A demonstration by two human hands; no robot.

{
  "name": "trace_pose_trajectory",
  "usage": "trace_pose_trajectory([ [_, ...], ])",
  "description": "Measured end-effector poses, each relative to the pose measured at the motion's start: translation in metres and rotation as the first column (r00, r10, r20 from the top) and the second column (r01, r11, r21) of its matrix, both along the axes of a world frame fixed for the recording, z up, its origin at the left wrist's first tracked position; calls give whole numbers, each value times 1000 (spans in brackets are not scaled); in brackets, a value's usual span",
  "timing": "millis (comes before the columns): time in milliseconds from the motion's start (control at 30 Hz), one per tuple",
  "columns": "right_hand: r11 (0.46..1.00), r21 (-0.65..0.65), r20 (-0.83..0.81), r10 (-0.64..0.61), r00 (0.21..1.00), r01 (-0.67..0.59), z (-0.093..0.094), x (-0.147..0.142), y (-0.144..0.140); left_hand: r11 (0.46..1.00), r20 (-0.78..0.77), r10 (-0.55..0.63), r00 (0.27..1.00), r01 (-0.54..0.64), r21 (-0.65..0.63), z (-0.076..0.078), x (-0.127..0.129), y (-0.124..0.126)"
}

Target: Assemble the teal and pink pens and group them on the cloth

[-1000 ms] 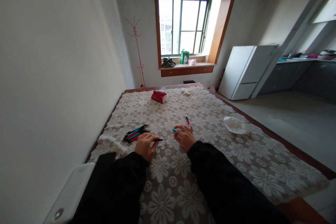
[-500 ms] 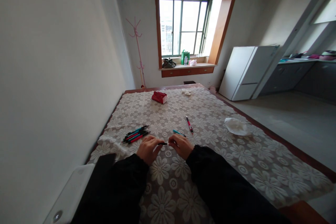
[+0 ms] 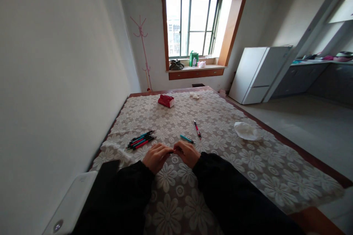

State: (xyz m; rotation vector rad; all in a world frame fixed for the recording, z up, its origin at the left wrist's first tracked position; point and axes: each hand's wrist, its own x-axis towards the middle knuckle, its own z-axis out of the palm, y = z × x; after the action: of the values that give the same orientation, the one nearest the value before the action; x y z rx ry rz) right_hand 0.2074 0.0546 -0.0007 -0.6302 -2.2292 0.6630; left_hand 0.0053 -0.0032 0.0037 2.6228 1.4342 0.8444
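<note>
Dark piece (image 3: pixel 171 151) between left hand (image 3: pixel 156 156), right hand (image 3: pixel 188 153)

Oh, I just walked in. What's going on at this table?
A person is working over some pens with both hands. The left hand pinches a small dark piece, mostly hidden by the fingers. The right hand meets it fingertip to fingertip; whether it grips anything is hard to tell. Just beyond lie a teal pen piece and a red-and-black pen, with a pile of pens to the left.
</note>
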Motion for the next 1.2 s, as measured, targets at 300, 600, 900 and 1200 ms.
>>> trace_pose_trajectory([
  [300,993,-121,-14,8,1000,-9,-4,-1,3,999,-14,45,999,-45,-23,7,4,-4],
  [600,898,187,185,-430,884,397,-9,27,40,941,58,336,940,-337,27,3,-5,1],
  [900,934,192,335,-352,874,302,-12,23,36,937,23,350,937,-350,10,-4,-7,3],
  [1200,982,153,344,-157,926,110,-6,15,19,923,62,385,921,-385,-19,-3,-7,3],
])
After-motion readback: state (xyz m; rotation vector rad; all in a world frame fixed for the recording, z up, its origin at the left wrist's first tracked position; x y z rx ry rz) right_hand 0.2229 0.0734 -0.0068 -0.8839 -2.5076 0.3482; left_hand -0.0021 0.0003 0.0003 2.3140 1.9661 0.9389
